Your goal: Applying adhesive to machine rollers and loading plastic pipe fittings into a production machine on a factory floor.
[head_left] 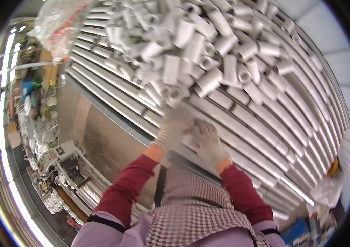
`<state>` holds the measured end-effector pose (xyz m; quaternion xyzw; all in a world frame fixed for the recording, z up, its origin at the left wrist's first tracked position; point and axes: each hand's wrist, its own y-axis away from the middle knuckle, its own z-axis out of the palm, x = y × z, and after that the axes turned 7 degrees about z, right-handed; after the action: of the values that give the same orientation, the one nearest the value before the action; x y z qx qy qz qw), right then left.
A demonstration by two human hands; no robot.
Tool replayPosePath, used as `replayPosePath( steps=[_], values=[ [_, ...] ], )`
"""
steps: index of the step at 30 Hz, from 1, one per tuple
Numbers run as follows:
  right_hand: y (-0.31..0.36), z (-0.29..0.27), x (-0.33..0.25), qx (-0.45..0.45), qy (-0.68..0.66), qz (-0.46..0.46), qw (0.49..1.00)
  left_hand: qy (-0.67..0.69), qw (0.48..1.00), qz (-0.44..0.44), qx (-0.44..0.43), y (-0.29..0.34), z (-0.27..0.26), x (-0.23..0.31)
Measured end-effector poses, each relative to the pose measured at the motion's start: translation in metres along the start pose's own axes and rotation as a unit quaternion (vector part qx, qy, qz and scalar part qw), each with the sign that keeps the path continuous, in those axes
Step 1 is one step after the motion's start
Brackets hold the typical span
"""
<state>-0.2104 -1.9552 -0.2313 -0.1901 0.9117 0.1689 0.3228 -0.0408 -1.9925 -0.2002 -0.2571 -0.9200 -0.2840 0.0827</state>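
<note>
White short tubes (170,70) lie in a loose heap across the far part of a rack. My left hand (173,127), in a pale knit glove, is over the rack's near edge, just below the heap. Motion smears its fingers, so what they hold, if anything, cannot be made out. Close beside it on the right is my right hand (208,142), gloved too, its fingers apart and reaching toward the left hand. Beneath and right of the hands, similar tubes (261,119) lie end to end in long parallel rows.
A dark metal edge (113,113) borders the rack on my side. Clear plastic sheeting (59,26) hangs at the far left. On the left stands a machine with a grey control box (55,154). A crumpled clear bag (327,191) lies at the right end.
</note>
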Motion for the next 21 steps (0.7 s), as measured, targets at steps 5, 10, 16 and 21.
replayPosePath(
  steps=[5,10,16,21],
  values=[
    [0.019,0.025,0.016,0.088,0.073,-0.009,0.993,-0.035,0.992,0.039,0.113,-0.007,0.042,-0.016],
    [0.058,0.021,0.025,0.052,-0.004,0.093,0.994,0.005,0.989,0.064,0.13,-0.004,0.037,0.009],
    [0.064,0.021,0.032,0.09,-0.017,0.089,0.992,0.019,0.977,0.05,0.204,0.003,0.036,0.021],
    [0.065,0.019,0.031,0.103,-0.061,0.102,0.988,0.087,0.972,-0.001,0.216,0.057,0.013,-0.007]
  ],
)
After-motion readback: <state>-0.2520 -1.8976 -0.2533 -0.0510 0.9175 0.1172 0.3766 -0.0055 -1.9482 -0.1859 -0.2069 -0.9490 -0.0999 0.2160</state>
